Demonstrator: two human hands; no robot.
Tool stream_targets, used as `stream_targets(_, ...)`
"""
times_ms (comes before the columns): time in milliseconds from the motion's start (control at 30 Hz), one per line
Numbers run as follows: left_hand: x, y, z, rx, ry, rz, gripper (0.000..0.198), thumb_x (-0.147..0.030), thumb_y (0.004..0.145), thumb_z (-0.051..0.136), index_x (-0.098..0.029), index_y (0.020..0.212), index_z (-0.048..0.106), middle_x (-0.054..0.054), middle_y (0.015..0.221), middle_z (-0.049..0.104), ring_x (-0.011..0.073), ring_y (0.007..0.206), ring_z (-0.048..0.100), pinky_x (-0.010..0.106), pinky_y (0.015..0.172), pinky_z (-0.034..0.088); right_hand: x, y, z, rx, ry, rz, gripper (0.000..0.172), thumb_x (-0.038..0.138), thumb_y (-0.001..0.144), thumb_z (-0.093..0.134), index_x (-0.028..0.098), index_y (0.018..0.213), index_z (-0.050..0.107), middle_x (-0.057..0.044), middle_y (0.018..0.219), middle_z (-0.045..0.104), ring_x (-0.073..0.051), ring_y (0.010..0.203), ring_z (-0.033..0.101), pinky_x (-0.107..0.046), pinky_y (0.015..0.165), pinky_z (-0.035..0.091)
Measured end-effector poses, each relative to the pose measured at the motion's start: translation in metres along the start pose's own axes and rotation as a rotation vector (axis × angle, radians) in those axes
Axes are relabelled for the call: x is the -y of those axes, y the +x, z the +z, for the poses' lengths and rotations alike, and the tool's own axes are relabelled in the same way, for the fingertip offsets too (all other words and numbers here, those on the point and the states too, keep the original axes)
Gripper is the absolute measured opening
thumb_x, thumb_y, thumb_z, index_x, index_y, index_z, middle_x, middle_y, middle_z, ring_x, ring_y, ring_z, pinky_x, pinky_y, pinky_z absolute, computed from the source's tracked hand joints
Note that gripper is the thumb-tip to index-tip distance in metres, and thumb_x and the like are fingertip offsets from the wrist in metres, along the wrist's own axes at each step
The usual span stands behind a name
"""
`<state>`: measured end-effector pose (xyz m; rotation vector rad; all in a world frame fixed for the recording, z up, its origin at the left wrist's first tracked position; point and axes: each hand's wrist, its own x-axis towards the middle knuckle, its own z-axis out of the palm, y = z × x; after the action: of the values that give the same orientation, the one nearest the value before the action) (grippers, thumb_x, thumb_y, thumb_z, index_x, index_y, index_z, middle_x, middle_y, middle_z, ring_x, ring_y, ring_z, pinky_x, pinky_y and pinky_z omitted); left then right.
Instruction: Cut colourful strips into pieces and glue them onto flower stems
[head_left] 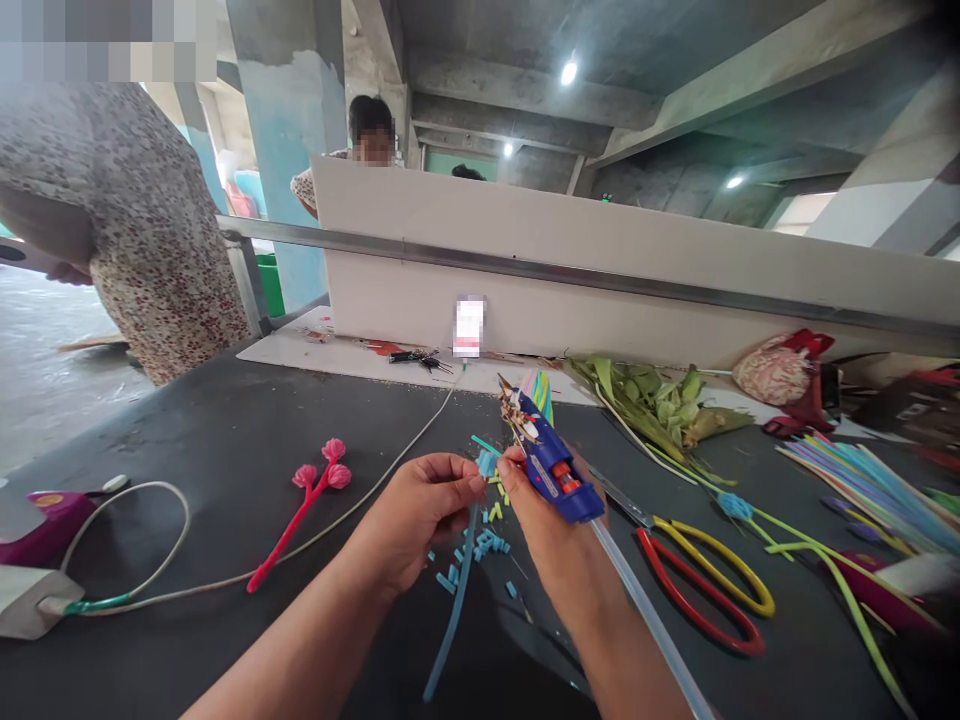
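My left hand (pixel 431 505) is closed in a pinch on a small light-blue flower piece (pixel 487 463), from which a blue stem (pixel 454 620) hangs down toward me. Close beside it, my right hand (pixel 536 510) is wrapped round a dark-blue glue gun (pixel 559 468) with a clear glue stick (pixel 649 615) coming out of its back end. The gun's nozzle points up and away, coated with residue. A thin green stick (pixel 487 443) shows between the hands. Short cut blue pieces (pixel 491 543) lie on the dark table below them.
Scissors (pixel 697 580) with red and yellow handles lie at the right, near green stems and pipe cleaners (pixel 862 480). A pink flower stem (pixel 300 510) and a white cable (pixel 375 485) are left. A phone (pixel 469 327) leans on the white board (pixel 600 240). People stand beyond.
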<state>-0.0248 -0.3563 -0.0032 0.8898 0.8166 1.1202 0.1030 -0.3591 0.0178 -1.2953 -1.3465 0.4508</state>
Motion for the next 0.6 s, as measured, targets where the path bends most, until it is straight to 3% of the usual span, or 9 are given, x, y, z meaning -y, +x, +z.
stream_targets(167,-0.002,0.000,-0.004,0.107,-0.039,-0.090,0.026,-0.031,0.061,0.074,-0.013,0.063,0.056,-0.005,0.049,0.043,0.0007,0.036,0.028,0.019,0.038,0.010,-0.003,0.003,-0.007,0.039,0.115,-0.032,0.012,0.030,0.072,0.062,0.020,0.077,0.058,0.000,0.071,0.060,-0.015,0.063,0.056,-0.027,0.061,0.047)
stream_targets(333,-0.005,0.001,-0.013,0.125,-0.024,-0.089,0.026,-0.035,0.067,0.071,-0.012,0.065,0.058,-0.006,0.042,0.038,0.0015,0.037,0.026,0.017,0.038,0.010,-0.007,0.006,-0.014,0.040,0.084,-0.007,0.015,0.031,0.069,0.064,0.021,0.075,0.055,0.001,0.067,0.058,-0.015,0.061,0.054,-0.027,0.059,0.045)
stream_targets(600,-0.028,-0.001,-0.036,-0.066,-0.105,0.096,0.024,-0.032,0.068,0.071,-0.011,0.068,0.058,-0.006,0.050,0.039,0.0005,0.040,0.030,0.013,0.036,0.015,-0.050,-0.001,-0.017,0.258,-0.300,0.001,0.008,0.026,0.073,0.055,0.022,0.080,0.055,0.002,0.066,0.055,-0.015,0.059,0.052,-0.026,0.058,0.040)
